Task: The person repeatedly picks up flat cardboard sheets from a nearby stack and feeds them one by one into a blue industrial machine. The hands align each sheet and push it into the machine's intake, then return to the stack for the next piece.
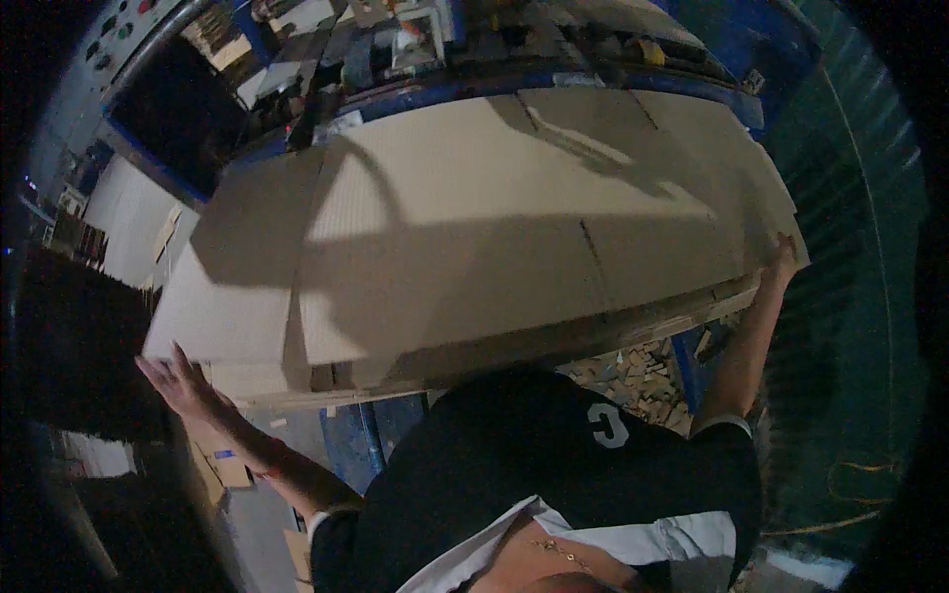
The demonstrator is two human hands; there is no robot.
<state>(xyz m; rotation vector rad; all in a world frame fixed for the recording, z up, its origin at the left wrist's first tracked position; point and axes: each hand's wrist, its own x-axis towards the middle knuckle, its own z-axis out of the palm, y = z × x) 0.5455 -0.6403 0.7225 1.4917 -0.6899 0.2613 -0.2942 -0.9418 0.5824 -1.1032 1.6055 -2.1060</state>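
A wide brown cardboard sheet (445,267) with crease lines and short slots lies flat in front of me, with more cardboard layers (593,322) showing beneath its near edge. My left hand (183,385) is at the sheet's near left corner, its fingers stretched and spread apart against the edge. At the right end, my right hand (783,259) grips the sheet's near corner with bent fingers. The underside of that grip is hidden. Both arms reach out wide, and shadows fall across the board.
Blue machinery (435,94) with dark rails runs along the sheet's far side. A dark panel (178,119) in a blue frame stands at the far left. Below the near edge lies a heap of cardboard scraps (638,381). A green corrugated wall (860,296) rises on the right.
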